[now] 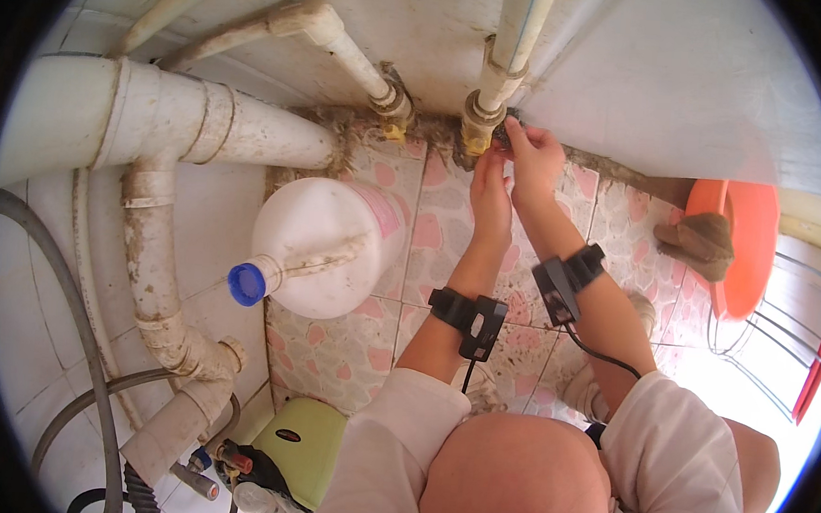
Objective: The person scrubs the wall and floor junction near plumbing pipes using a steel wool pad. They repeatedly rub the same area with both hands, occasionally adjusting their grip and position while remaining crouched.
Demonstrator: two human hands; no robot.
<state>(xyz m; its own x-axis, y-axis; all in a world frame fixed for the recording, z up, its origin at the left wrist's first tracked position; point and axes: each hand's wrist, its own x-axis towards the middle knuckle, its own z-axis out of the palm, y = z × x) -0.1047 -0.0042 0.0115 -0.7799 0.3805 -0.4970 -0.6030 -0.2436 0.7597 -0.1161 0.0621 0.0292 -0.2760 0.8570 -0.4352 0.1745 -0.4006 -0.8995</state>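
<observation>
At the foot of the right-hand white pipe, both my hands meet beside a dirty brass-coloured fitting. My right hand is closed, its thumb and forefinger pinching a small dark thing next to the fitting. I cannot make out what kind of thing it is. Lower and to the left, my left hand points upward with its fingers closed together near the same spot. Its fingertips are partly hidden, as is whatever they hold. Each forearm wears a black strapped device.
A white plastic jug with a blue cap lies left of my arms. Thick drain pipes line the left wall. A second pipe fitting stands nearby. At right is an orange plastic basin with a brown cloth-like thing. A green machine sits lower left.
</observation>
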